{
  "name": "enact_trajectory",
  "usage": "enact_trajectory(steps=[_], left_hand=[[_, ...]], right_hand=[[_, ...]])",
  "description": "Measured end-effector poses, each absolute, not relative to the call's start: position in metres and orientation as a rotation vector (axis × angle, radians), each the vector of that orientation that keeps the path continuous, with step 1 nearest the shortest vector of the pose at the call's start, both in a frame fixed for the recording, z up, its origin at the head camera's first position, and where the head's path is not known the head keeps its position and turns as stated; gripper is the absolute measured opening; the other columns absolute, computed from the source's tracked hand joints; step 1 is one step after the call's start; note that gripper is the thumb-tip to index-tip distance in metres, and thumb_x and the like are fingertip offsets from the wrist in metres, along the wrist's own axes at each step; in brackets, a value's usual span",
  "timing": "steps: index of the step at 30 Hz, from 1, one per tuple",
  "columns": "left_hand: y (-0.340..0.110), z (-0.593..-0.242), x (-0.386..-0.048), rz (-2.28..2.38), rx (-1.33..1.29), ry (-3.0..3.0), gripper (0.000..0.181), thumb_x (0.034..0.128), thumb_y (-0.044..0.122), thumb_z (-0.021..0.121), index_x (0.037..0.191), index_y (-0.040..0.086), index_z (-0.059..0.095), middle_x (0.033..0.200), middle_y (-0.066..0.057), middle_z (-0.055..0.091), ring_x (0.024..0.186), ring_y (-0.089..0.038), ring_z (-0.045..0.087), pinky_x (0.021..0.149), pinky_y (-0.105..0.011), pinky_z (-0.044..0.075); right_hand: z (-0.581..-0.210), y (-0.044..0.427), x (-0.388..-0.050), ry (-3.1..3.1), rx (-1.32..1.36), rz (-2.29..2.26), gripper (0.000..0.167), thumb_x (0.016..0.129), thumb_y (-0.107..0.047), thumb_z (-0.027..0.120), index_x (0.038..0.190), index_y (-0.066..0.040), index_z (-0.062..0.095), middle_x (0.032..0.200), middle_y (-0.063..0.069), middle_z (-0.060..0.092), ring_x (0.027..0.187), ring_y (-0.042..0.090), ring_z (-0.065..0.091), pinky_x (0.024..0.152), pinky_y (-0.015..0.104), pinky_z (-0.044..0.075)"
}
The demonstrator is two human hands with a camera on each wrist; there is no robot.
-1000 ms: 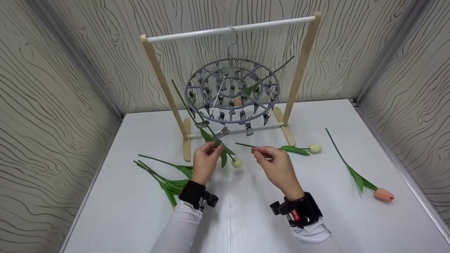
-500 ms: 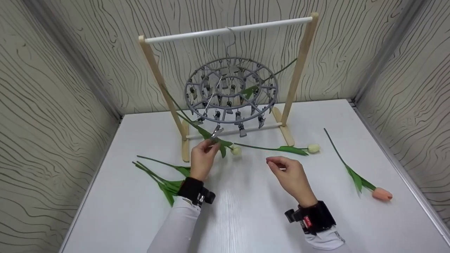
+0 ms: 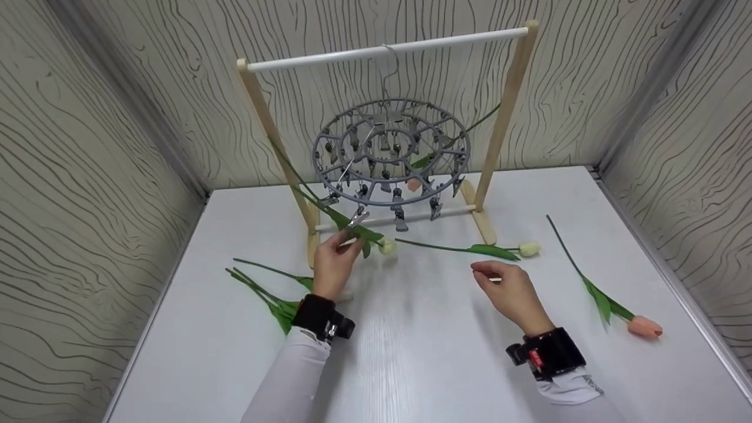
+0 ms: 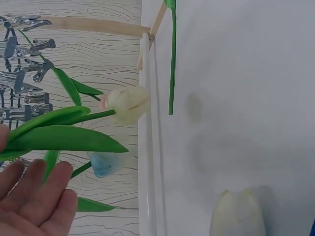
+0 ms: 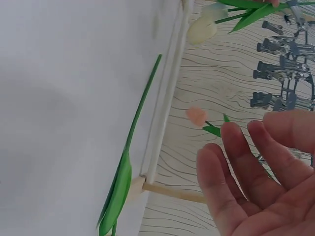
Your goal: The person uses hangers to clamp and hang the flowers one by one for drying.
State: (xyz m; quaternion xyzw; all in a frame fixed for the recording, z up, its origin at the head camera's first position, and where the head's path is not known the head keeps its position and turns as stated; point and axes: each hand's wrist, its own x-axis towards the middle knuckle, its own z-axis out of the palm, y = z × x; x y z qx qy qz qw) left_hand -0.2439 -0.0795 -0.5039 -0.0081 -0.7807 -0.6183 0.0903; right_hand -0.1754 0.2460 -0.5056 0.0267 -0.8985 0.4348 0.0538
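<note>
My left hand pinches a white tulip by its leafy stem. The tulip lies nearly level, bloom to the right and stem up to the left. Right at the fingertips a metal clip hangs from the grey round clip hanger; whether it grips the stem is hard to see. In the left wrist view, the same white bloom shows past the fingers. My right hand hovers over the table with loosely curled fingers and nothing in it. Nearest it lies another white tulip.
A wooden stand with a white rod carries the hanger. A pink tulip hangs at the back; a blue tulip shows in the left wrist view. Another pink tulip lies right. Several green stems lie left.
My right hand has let go of the stem end at the middle and drawn back to the right. My left hand has shifted slightly left and up, and the held tulip lies flatter.
</note>
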Motion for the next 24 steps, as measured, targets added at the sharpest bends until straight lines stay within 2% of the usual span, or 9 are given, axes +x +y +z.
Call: enact_trajectory(steps=[7,12,19,24], left_hand=[[-0.096,-0.518,-0.223,-1.88,-0.023,-2.439,0.049,0.0943,0.018,0.076,0.135,-0.005,0.062,0.127,-0.022,0.068,0.11,-0.032,0.071,0.091,-0.037,0.058],[-0.098,-0.53,-0.199,-1.92,-0.081,-2.495,0.051,0.096,0.024,0.075,0.137,-0.003,0.061,0.127,-0.018,0.069,0.111,-0.028,0.07,0.09,-0.035,0.058],[-0.086,-0.532,-0.166,-1.778,-0.235,-2.611,0.044,0.0972,0.033,0.072,0.132,0.006,0.067,0.122,-0.009,0.073,0.109,-0.022,0.069,0.096,-0.04,0.054],[-0.08,-0.526,-0.148,-1.692,-0.35,-2.645,0.038,0.0971,0.033,0.072,0.127,0.01,0.071,0.119,-0.005,0.074,0.108,-0.024,0.069,0.096,-0.043,0.054]], right_hand=[[-0.522,0.268,-0.197,-2.773,0.138,1.076,0.021,0.096,-0.001,0.064,0.113,0.007,0.073,0.108,0.023,0.074,0.102,0.039,0.069,0.087,0.053,0.056],[-0.532,0.277,-0.215,-2.807,0.186,0.876,0.02,0.094,0.003,0.064,0.11,0.011,0.072,0.107,0.029,0.071,0.102,0.047,0.067,0.087,0.057,0.053],[-0.548,0.276,-0.245,-2.831,0.318,0.589,0.022,0.09,0.01,0.067,0.111,0.008,0.073,0.111,0.028,0.068,0.104,0.048,0.064,0.086,0.056,0.055],[-0.563,0.273,-0.262,-2.796,0.525,0.285,0.02,0.089,0.013,0.068,0.108,0.009,0.072,0.112,0.026,0.068,0.107,0.047,0.063,0.093,0.054,0.054]])
